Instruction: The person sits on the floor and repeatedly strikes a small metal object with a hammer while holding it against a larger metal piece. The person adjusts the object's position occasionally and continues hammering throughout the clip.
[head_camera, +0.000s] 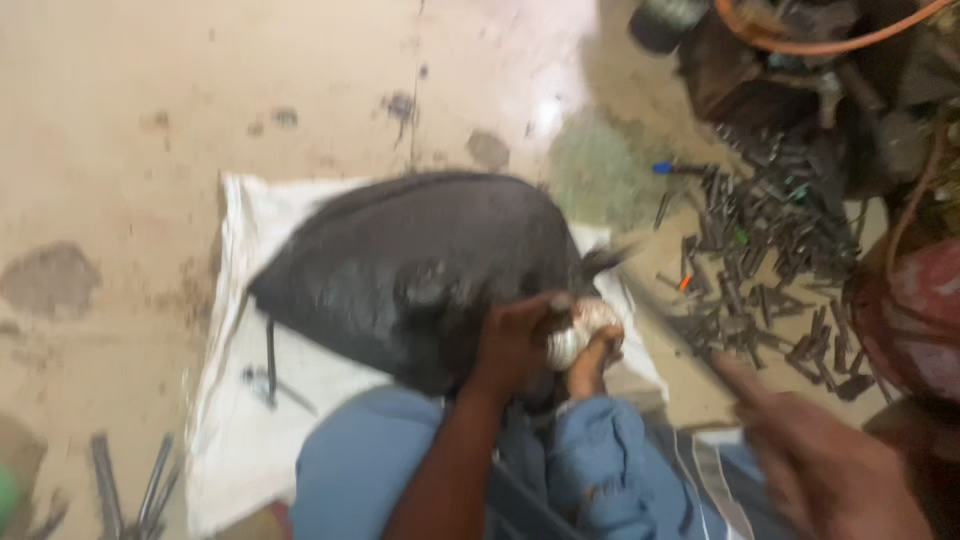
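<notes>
I am sitting on the floor, a pale concrete surface with dark stains, and a white sack cloth is spread on it before my knees. On the cloth lies a big black rounded part, like a tank or a cover. My left hand is closed at its right end, around a whitish rag-like lump; the fingers are fully wrapped, with no gap visible. My right hand is blurred in the lower right; it seems open with one finger stretched, holding nothing, but I cannot tell for sure.

I judge that I am working at the end of the black part, and the next move needs a steady hold there.

On the right lies a heap of small dark metal pieces, with orange hose and clutter behind.
</notes>
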